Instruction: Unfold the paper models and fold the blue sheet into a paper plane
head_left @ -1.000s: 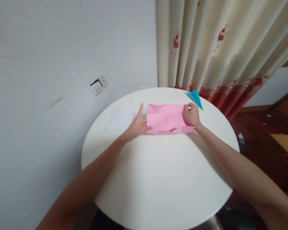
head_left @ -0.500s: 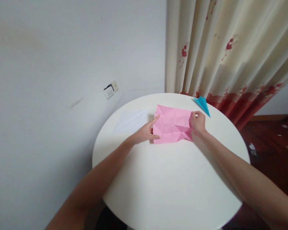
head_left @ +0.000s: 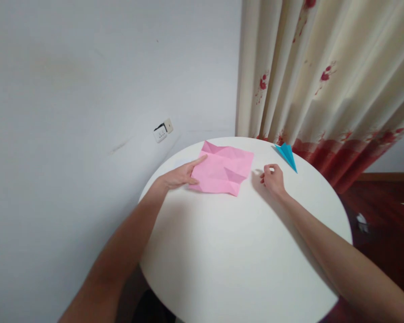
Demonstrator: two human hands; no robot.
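Observation:
A creased pink sheet of paper (head_left: 218, 166) is at the far part of the round white table, with fold lines across it and its near right corner bent. My left hand (head_left: 182, 175) grips the sheet's left edge, thumb and fingers apart along it; the fingers under the paper are hidden. To the right of the sheet, apart from it, my right hand (head_left: 272, 178) is loosely curled above the table with nothing visible in it. A blue paper plane (head_left: 287, 155) lies beyond my right hand, near the table's far right edge.
The round white table (head_left: 242, 251) stands by a white wall with a socket (head_left: 160, 133). Behind it on the right hangs a cream curtain (head_left: 323, 54) with red flowers. A small white item (head_left: 362, 222) lies on the dark floor.
The pink sheet has moved left with my left hand, over where a white sheet lay. My right hand has let go of its right edge. The view has shifted slightly.

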